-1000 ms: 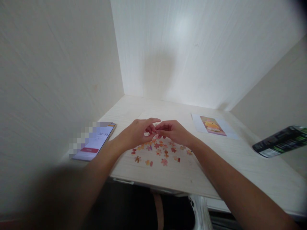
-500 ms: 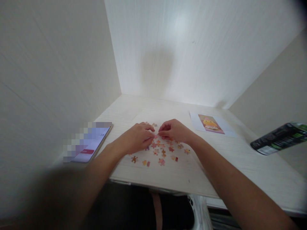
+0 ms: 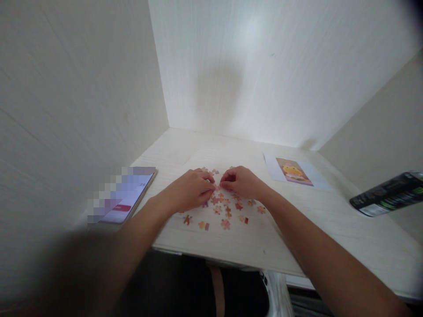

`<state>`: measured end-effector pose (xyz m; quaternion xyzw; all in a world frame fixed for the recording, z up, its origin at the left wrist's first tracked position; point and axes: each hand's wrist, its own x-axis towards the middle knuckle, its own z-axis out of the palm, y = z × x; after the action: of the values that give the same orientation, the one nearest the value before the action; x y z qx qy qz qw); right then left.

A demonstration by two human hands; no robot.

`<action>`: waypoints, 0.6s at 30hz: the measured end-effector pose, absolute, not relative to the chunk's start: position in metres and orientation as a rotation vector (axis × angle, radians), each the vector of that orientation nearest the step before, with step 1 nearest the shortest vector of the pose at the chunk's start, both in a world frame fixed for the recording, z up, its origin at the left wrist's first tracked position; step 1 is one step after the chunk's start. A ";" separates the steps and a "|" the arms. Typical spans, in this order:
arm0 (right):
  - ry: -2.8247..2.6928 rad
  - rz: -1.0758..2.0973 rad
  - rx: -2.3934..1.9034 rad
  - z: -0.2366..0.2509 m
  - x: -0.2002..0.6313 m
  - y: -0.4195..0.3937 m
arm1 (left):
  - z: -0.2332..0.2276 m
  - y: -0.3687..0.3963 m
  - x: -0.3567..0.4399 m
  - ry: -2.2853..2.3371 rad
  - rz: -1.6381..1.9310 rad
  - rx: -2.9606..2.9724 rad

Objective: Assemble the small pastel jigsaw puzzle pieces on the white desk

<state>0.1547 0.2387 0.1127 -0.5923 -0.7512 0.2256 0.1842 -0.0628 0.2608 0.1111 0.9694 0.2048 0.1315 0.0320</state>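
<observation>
Both of my hands rest low on the desk, fingertips meeting over the far edge of the scattered puzzle pieces. My left hand is curled, thumb and forefinger pinched together at a small pink piece; my right hand is curled likewise, pinching from the other side. Whether each hand holds its own piece or both share one, I cannot tell (the piece is tiny and half covered).

Risk, as I judge it: forcing tabs that do not match could bend them. My wrists hover just above the loose pieces, so a careless drag could sweep some toward the near desk edge and off it.

Orientation: the piece lies flat at desk level, but its long axis and heading are too small to read.

Also present: a phone well to the left, a reference picture to the right, a dark can farther right.
</observation>
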 end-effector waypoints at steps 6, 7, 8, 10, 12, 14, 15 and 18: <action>-2.119 0.643 -1.728 0.118 0.152 0.237 | 0.111 0.261 -0.063 0.633 0.408 2.984; -2.117 0.645 -1.739 0.119 0.152 0.237 | 0.110 0.261 -0.063 0.630 0.410 2.985; -2.117 0.645 -1.748 0.120 0.151 0.236 | 0.110 0.261 -0.063 0.626 0.416 2.984; -2.120 0.632 -1.753 0.120 0.149 0.236 | 0.109 0.262 -0.063 0.619 0.431 2.980; -2.125 0.608 -1.747 0.119 0.147 0.235 | 0.108 0.262 -0.063 0.618 0.445 2.971; -2.131 0.576 -1.755 0.119 0.145 0.234 | 0.109 0.261 -0.063 0.617 0.450 2.958; -2.138 0.563 -1.763 0.119 0.143 0.234 | 0.109 0.261 -0.063 0.622 0.448 2.950; -2.160 0.523 -1.778 0.119 0.140 0.232 | 0.111 0.259 -0.063 0.660 0.434 2.931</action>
<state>0.1403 0.2319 0.1189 -0.6179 -0.7506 0.1818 0.1471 -0.0626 0.2587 0.1111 0.9642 0.2169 0.1428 0.0529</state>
